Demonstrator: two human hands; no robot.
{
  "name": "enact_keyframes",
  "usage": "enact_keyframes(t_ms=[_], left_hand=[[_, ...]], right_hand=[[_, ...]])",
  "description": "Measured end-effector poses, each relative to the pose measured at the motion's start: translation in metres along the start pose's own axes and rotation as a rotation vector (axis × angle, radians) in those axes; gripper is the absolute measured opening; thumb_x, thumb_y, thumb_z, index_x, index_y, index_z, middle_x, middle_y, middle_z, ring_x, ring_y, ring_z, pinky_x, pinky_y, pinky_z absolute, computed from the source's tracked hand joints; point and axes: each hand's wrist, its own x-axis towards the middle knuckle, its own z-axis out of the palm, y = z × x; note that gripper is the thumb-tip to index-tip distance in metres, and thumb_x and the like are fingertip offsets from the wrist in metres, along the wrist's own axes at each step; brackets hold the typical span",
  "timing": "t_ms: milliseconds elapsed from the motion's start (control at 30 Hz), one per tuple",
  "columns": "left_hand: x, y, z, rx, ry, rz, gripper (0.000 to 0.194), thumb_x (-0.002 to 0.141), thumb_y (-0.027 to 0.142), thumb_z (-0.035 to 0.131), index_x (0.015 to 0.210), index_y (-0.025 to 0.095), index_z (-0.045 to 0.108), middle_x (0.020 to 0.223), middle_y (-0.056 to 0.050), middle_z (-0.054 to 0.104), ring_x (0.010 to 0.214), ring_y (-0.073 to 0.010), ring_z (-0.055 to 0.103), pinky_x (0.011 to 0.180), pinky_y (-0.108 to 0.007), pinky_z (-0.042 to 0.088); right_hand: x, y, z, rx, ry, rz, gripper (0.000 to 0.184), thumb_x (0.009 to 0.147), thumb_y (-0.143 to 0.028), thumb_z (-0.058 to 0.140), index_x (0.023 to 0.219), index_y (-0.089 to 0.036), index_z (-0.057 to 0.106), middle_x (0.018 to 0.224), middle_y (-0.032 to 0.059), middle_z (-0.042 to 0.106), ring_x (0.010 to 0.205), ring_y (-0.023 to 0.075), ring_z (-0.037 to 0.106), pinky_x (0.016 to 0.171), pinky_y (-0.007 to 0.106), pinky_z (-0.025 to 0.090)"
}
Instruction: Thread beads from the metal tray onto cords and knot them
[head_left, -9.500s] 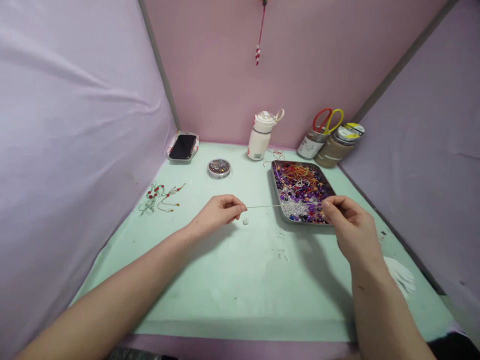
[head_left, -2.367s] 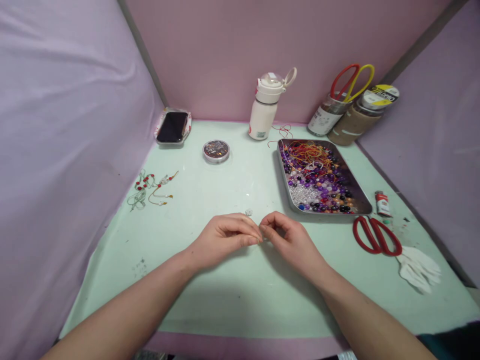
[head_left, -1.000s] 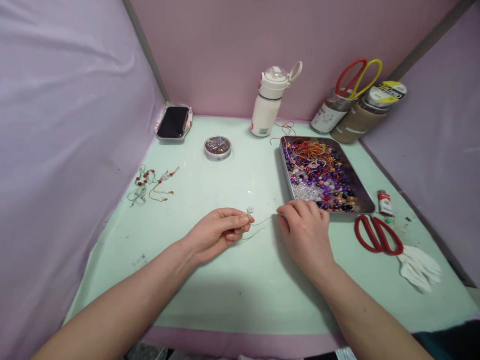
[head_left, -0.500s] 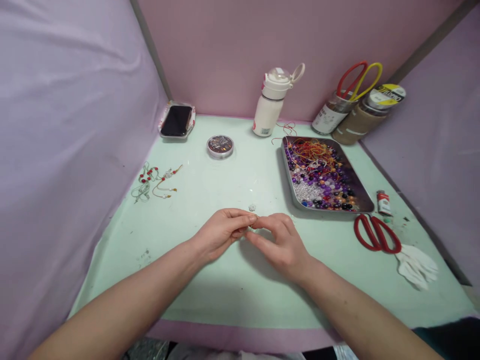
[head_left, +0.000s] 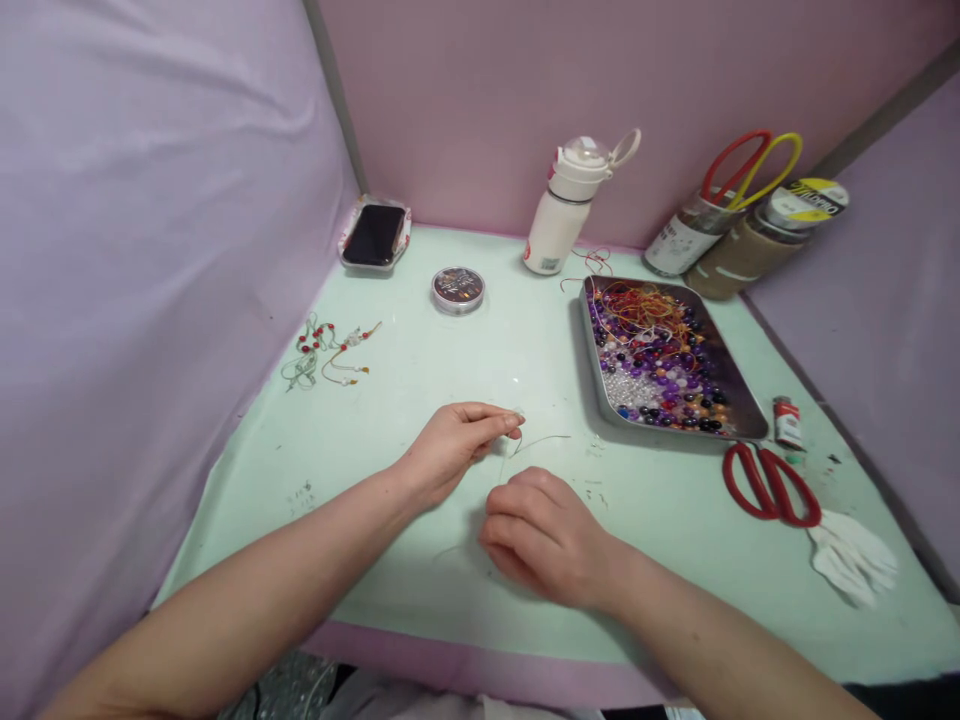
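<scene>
My left hand (head_left: 469,445) pinches a thin cord (head_left: 541,440) between thumb and fingertips, above the pale green tabletop. A dark end of the cord sticks out to the right of the pinch, and a paler strand runs down towards my right hand (head_left: 551,535). That hand is closed, its fingers curled inward and pressed together. A faint strand lies to its left, near the table's front. The inside of the right hand's grip is hidden, but the strand leads into it.
A metal tray (head_left: 731,375) of beads and tangled cord lies at right, near red-handled scissors (head_left: 772,485), a lighter (head_left: 787,422) and a white glove (head_left: 855,560). Behind stand a bottle (head_left: 559,215), jars and a round tin (head_left: 458,290). A beaded cord (head_left: 322,350) and phone (head_left: 374,236) are left.
My right hand has drawn away from my left, down towards me, and its fingers have curled in. The cord now shows between the hands. The view has shifted slightly.
</scene>
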Motion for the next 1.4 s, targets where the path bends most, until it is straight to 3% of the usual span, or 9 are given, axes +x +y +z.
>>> enact_keyframes(t_ms=[133,233,300,400,467,567,733,1000,1400], left_hand=[[0.001,-0.001,-0.001,0.025,0.026,-0.005,0.025,0.068,0.038,0.075,0.075,0.014,0.073,0.081,-0.006,0.067,0.053,-0.0052,0.03,0.052,-0.026,0.022],[0.002,-0.002,-0.001,0.066,0.046,-0.014,0.025,0.069,0.039,0.074,0.075,0.015,0.074,0.08,-0.007,0.068,0.056,-0.0077,0.039,0.054,-0.026,0.028],[0.003,-0.003,0.0,0.077,0.062,0.001,0.023,0.069,0.038,0.074,0.074,0.016,0.074,0.08,-0.007,0.069,0.065,-0.0112,0.049,0.06,-0.026,0.035],[0.004,-0.004,0.001,0.093,0.097,0.064,0.02,0.069,0.036,0.074,0.071,0.016,0.073,0.078,-0.007,0.07,0.079,-0.0163,0.058,0.074,-0.029,0.042],[0.004,-0.002,0.002,0.163,0.131,0.098,0.02,0.069,0.036,0.073,0.072,0.016,0.073,0.076,-0.006,0.07,0.08,-0.0175,0.059,0.078,-0.031,0.043],[0.001,0.002,0.005,0.3,0.169,0.131,0.02,0.071,0.036,0.071,0.072,0.016,0.074,0.076,-0.005,0.071,0.078,-0.0179,0.061,0.077,-0.031,0.045],[-0.003,0.004,0.009,0.385,0.198,0.182,0.015,0.073,0.03,0.067,0.074,0.016,0.073,0.082,-0.006,0.073,0.08,-0.0179,0.063,0.075,-0.029,0.047],[-0.008,-0.002,0.01,0.533,0.204,0.409,0.012,0.078,0.025,0.063,0.075,0.019,0.073,0.081,-0.005,0.071,0.076,-0.0162,0.062,0.071,-0.028,0.046],[-0.008,-0.008,0.007,0.634,0.18,0.509,0.012,0.08,0.023,0.062,0.079,0.021,0.074,0.081,-0.005,0.07,0.076,-0.0159,0.061,0.069,-0.027,0.045]], right_hand=[[0.001,-0.008,-0.004,0.085,-0.031,-0.035,0.009,0.081,-0.011,0.055,0.085,-0.02,0.058,0.076,0.0025,0.064,0.067,0.0153,0.05,0.059,0.03,0.043],[0.0,-0.01,-0.005,0.172,0.021,-0.064,0.01,0.078,-0.013,0.057,0.087,-0.02,0.056,0.074,0.003,0.062,0.064,0.0158,0.051,0.056,0.031,0.042],[-0.001,-0.008,-0.006,0.21,0.125,0.045,0.014,0.077,-0.011,0.056,0.087,-0.021,0.054,0.073,0.0029,0.059,0.064,0.0156,0.051,0.057,0.031,0.043],[-0.003,-0.002,-0.006,0.164,0.29,0.36,0.016,0.078,-0.007,0.054,0.081,-0.023,0.052,0.074,0.0021,0.054,0.068,0.0162,0.052,0.06,0.031,0.043],[-0.004,0.004,-0.006,0.115,0.334,0.515,0.014,0.079,-0.009,0.055,0.076,-0.022,0.052,0.073,0.0017,0.052,0.07,0.0167,0.053,0.061,0.031,0.043],[-0.004,0.011,-0.005,0.098,0.324,0.617,0.013,0.081,-0.011,0.054,0.073,-0.022,0.051,0.072,0.0015,0.05,0.069,0.0166,0.052,0.06,0.031,0.042],[-0.004,0.013,-0.002,0.157,0.309,0.662,0.014,0.081,-0.012,0.054,0.071,-0.021,0.05,0.071,0.0006,0.05,0.07,0.016,0.051,0.061,0.029,0.041],[-0.003,0.017,-0.001,0.369,0.306,0.872,0.016,0.08,-0.017,0.056,0.066,-0.02,0.049,0.067,-0.0017,0.049,0.061,0.0121,0.046,0.055,0.025,0.038],[0.001,0.017,-0.005,0.622,0.267,1.106,0.018,0.078,-0.029,0.059,0.066,-0.02,0.05,0.065,-0.0027,0.05,0.057,0.0114,0.045,0.053,0.025,0.038]])
